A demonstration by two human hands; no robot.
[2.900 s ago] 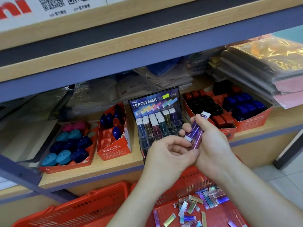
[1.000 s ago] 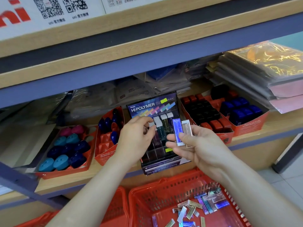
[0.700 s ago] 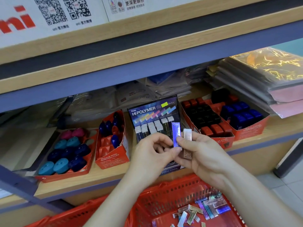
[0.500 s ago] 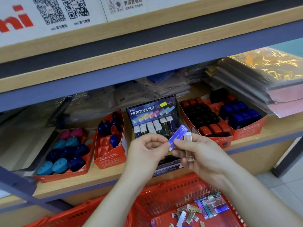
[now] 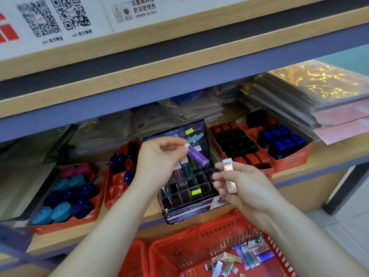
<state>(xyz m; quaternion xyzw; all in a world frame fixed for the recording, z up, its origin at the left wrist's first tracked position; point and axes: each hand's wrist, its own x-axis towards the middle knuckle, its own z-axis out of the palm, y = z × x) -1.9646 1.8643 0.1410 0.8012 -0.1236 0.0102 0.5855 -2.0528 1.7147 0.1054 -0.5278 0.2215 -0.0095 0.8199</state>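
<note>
My left hand (image 5: pixel 159 162) pinches a purple eraser stick (image 5: pixel 196 154) by its white end, holding it tilted over the black HI-POLYMER display rack (image 5: pixel 187 198) on the shelf. My right hand (image 5: pixel 243 186) grips a silvery-pink eraser stick (image 5: pixel 229 176) upright, just right of the rack. A few sticks stand in the rack's back slots; the front slots look bare. The red basket (image 5: pixel 199 244) below holds several loose shiny eraser sticks (image 5: pixel 239 258).
Orange trays flank the rack: blue and pink sharpeners (image 5: pixel 65 194) at left, dark blue ones (image 5: pixel 123 166) beside it, black, red and blue blocks (image 5: pixel 259 144) at right. Wrapped paper packs (image 5: pixel 319 100) are stacked at right. A second red basket (image 5: pixel 135 260) sits lower left.
My left hand took the purple stick from my right hand and lifted it up over the rack. My right hand now keeps only the silvery-pink stick.
</note>
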